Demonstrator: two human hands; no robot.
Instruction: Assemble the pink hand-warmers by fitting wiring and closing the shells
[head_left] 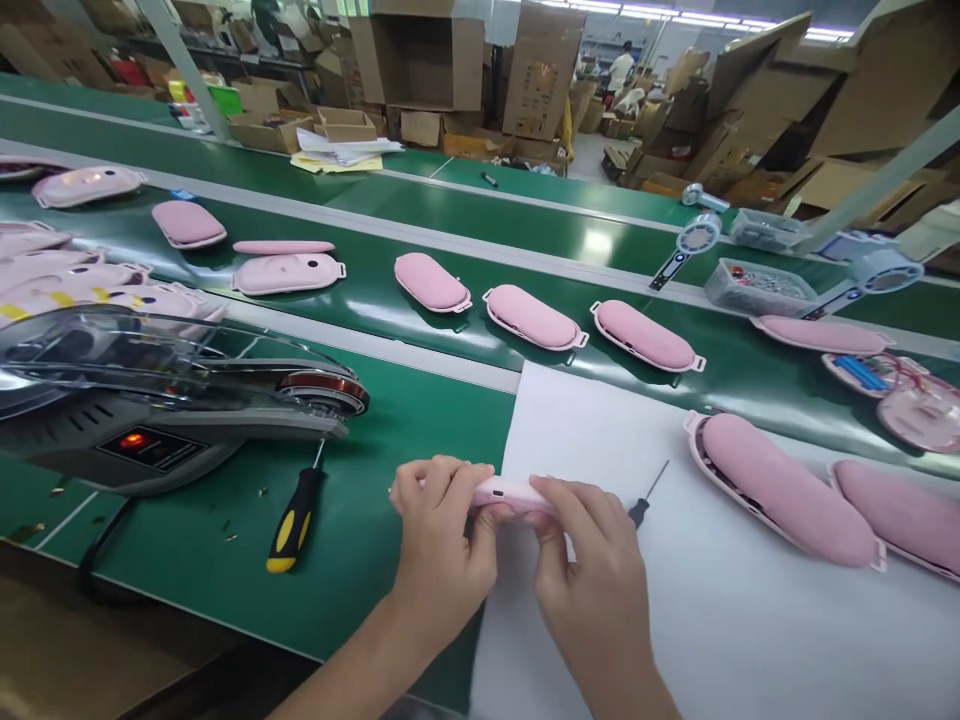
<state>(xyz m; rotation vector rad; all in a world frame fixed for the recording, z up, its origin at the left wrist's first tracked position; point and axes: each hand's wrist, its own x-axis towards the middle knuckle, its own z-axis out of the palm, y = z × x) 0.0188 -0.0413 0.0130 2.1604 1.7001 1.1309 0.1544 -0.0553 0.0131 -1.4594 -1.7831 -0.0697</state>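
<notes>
Both hands grip one pink padded oval case [504, 492], seen edge-on with a small dark slot in its rim. My left hand [446, 525] is closed on its left end, and my right hand [589, 545] pinches the right end between thumb and fingers. The case is held over the left edge of a white sheet [720, 600]. A thin dark screwdriver [643, 505] lies just beyond my right hand. Left of my hands, a black and yellow screwdriver [298, 515] rests on the green table. More pink cases [784, 485] lie on the sheet at right.
A grey machine with a lit red display [135, 440] stands at left. Several pink cases [532, 318] sit along the green conveyor belt [360, 330]. An opened case with a blue battery [861, 373], a parts bin [761, 288] and handheld fans [697, 235] are at right. Cardboard boxes [420, 60] stand behind.
</notes>
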